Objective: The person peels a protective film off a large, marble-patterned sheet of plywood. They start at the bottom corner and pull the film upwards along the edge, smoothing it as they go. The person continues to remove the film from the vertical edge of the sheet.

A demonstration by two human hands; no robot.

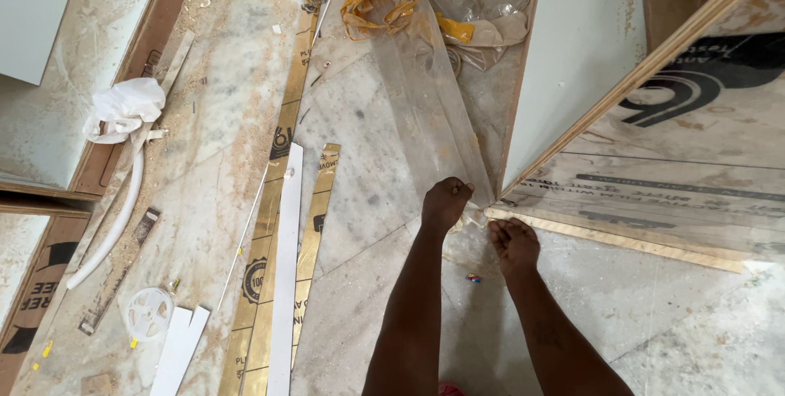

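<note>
arms: two, bare to the frame's lower edge — no sleeves | left hand [446,202]: no glove, ring or watch | right hand [513,245]: bare too — no glove | clothing: a red scrap at bottom edge

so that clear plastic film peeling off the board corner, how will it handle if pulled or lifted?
Probably floppy: the clear plastic film lies crumpled and creased across the floor. Likely very light, since it is thin and see-through. It may stretch or tear where the left hand pinches it at the board corner; the right hand rests beside it.
</note>
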